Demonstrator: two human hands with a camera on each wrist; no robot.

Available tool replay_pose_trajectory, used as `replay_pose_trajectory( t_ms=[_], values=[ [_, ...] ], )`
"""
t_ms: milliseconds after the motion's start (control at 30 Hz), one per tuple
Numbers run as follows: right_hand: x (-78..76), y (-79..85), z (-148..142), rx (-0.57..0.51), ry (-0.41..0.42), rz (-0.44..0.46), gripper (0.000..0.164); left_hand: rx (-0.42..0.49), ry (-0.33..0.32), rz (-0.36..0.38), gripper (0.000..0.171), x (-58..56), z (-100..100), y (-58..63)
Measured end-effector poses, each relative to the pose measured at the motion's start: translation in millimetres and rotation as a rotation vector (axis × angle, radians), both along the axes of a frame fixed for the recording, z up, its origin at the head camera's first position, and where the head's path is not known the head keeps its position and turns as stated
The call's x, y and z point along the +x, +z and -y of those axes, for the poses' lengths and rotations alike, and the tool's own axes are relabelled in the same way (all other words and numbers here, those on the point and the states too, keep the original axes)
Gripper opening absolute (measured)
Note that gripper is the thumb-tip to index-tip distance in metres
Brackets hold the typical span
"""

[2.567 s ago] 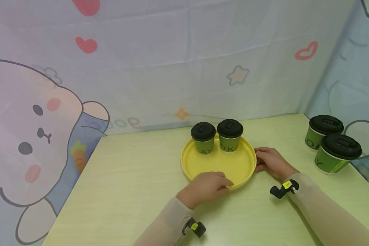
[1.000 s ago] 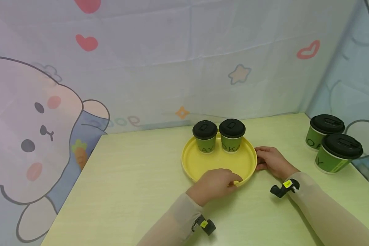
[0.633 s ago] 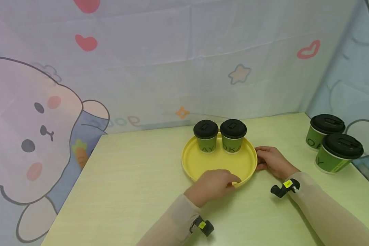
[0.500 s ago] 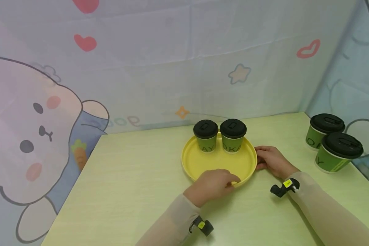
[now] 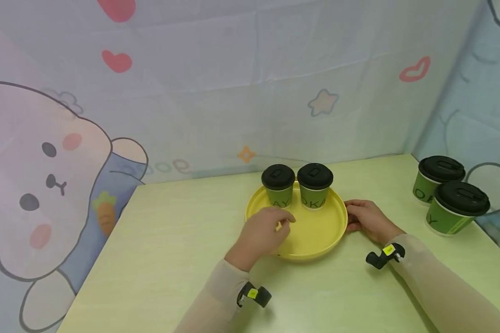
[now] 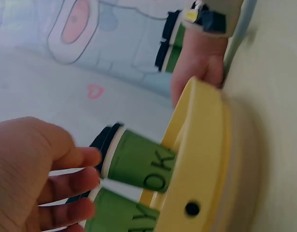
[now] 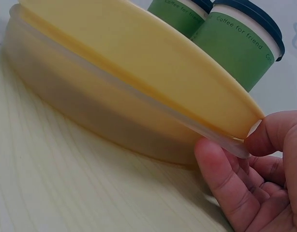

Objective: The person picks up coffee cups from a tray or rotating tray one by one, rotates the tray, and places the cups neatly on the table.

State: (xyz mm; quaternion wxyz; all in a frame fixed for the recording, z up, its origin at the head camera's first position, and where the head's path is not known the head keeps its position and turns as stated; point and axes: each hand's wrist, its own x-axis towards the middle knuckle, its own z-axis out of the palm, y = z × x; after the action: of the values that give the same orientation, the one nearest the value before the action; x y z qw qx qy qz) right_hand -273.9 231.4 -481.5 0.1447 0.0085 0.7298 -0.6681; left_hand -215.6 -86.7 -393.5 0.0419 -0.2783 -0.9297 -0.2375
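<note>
A round yellow tray [image 5: 312, 238] bears two green paper cups with black lids, the left cup [image 5: 279, 196] beside the right cup [image 5: 314, 196], both upright near its far rim. My left hand [image 5: 262, 236] is over the tray's near-left part, its fingers loosely bent and holding nothing. In the left wrist view its fingertips [image 6: 90, 157] overlap the lids. My right hand [image 5: 368, 221] pinches the tray's right rim; the right wrist view has the thumb and fingers [image 7: 226, 179] at that edge.
Two more lidded green cups stand at the table's right side, the farther cup [image 5: 431, 182] partly behind the nearer cup [image 5: 454, 210]. A printed cloth [image 5: 216, 92] hangs right behind the table's [image 5: 171, 259] back edge.
My left hand has let go of the tray's near rim and moved left and farther in over the tray. My right hand keeps its grip on the right rim.
</note>
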Motion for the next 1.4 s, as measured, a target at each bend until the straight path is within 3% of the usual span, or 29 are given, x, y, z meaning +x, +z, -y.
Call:
replay_pose_trajectory(
  t_ms=[133,267,433,567,700,833,1100,1400],
  values=[
    [0.2,0.3,-0.1,0.012,-0.003,0.0,0.051,0.233,0.178,-0.012,0.022,-10.4,19.3,-5.0],
    [1.3,1.5,0.4,0.021,-0.006,-0.006,0.051,0.423,0.321,0.025,0.021,-22.5,35.1,-21.5],
    [1.4,3.0,1.9,0.027,-0.004,-0.007,0.051,0.519,0.496,0.2,0.037,-37.4,47.5,-44.0],
    [0.2,4.3,2.7,0.028,0.001,-0.011,0.051,0.599,0.582,0.363,0.048,-45.3,52.5,-54.5],
    [-0.4,5.1,2.8,0.025,0.0,-0.024,0.05,0.718,0.593,0.485,0.051,-52.2,54.6,-60.2],
    [1.4,5.3,2.5,0.022,-0.003,-0.015,0.05,0.78,0.591,0.544,0.048,-55.6,55.7,-67.4],
    [1.3,6.6,3.0,0.018,0.005,-0.036,0.048,0.901,0.552,0.493,0.037,-52.7,55.8,-75.9],
    [3.5,5.7,0.4,-0.003,0.026,-0.025,0.049,0.911,0.57,0.457,0.035,-50.8,52.3,-85.2]
  ],
)
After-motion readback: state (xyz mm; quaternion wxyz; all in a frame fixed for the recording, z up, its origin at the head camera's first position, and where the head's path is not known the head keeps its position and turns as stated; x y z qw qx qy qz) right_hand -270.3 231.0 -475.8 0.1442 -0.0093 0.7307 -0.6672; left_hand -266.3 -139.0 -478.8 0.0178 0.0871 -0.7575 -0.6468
